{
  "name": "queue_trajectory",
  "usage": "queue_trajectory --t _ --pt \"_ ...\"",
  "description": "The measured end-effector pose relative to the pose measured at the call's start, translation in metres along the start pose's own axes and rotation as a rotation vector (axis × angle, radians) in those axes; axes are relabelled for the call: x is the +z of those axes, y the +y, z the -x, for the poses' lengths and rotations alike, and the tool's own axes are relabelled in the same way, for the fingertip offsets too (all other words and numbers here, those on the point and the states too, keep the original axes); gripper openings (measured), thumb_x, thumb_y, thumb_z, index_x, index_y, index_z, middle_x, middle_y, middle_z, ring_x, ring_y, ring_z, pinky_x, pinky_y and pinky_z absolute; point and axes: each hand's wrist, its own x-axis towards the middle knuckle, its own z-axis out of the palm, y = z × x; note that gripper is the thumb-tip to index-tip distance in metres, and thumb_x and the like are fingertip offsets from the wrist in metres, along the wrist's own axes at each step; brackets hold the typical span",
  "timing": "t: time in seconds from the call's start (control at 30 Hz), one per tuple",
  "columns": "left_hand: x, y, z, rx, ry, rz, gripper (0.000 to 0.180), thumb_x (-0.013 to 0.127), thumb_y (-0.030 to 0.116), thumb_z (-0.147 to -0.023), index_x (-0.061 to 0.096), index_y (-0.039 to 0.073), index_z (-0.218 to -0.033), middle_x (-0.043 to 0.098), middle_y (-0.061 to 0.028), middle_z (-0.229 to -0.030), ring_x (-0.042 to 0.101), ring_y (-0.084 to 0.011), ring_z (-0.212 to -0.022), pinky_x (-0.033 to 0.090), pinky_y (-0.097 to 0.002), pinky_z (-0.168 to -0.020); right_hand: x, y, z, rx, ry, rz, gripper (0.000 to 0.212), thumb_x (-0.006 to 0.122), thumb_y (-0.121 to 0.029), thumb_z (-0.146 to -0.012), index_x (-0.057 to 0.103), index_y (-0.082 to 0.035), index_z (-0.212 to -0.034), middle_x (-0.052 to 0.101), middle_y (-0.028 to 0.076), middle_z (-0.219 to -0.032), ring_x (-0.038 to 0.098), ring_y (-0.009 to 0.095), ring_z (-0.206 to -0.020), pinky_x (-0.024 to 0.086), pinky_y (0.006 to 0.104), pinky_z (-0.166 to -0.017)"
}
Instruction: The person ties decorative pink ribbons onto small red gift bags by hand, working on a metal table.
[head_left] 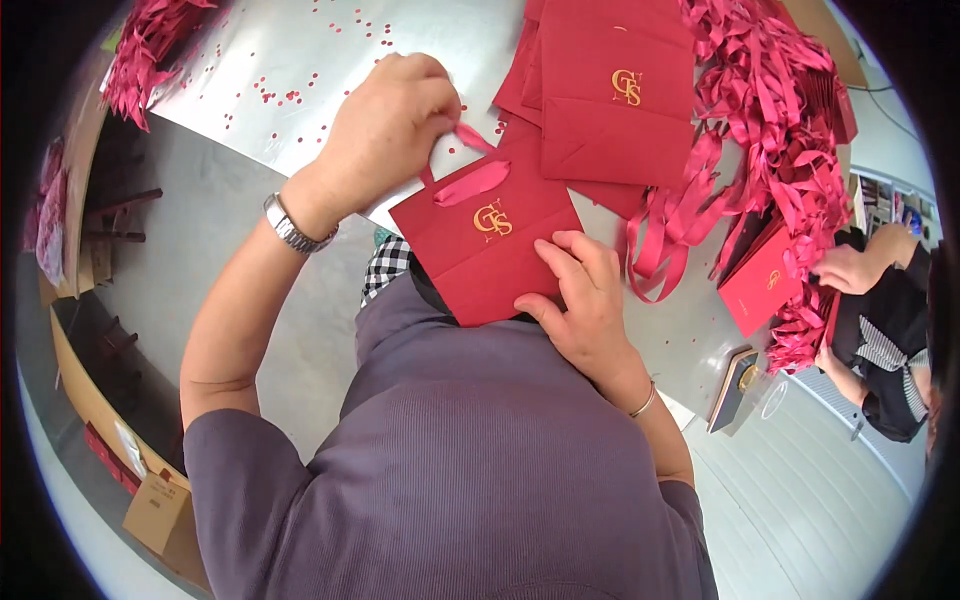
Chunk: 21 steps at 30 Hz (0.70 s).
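A small red paper gift bag point(500, 265) with a gold emblem lies flat in front of me, tilted, at the table's near edge. At its upper edge, my left hand point(395, 125) is closed in a pinch on a pink ribbon point(473, 138) that runs to the bag. A loop of the ribbon hangs over the bag's front above the emblem. My right hand point(580, 295) holds the bag at its right side, the thumb near the lower edge and the fingers bent on its front. The fingertips of my left hand are partly hidden.
More flat red bags point(618, 130) are stacked just beyond. To the right lie a heap of bags with pink ribbons point(770, 130) and a phone point(733, 388). Small red paper dots point(290, 97) are scattered over the table point(250, 140). A co-worker's hand point(850, 270) reaches in at far right.
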Motion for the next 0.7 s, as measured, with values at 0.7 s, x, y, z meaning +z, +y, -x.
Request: queue_trajectory --t 0.7 --pt "0.001 0.055 0.017 -0.589 -0.163 0.199 0.017 0.071 0.015 -0.079 0.067 0.001 -0.087 0.067 -0.0117 -0.076 0.064 -0.0244 -0.068 0.049 -0.0349 -0.062 0.003 0.001 0.003 -0.106 0.07 -0.034 0.052 0.078 -0.021 -0.068 0.061 -0.003 -0.113 0.055 0.011 -0.117 0.053 0.03 -0.109 0.044 0.0404 -0.092"
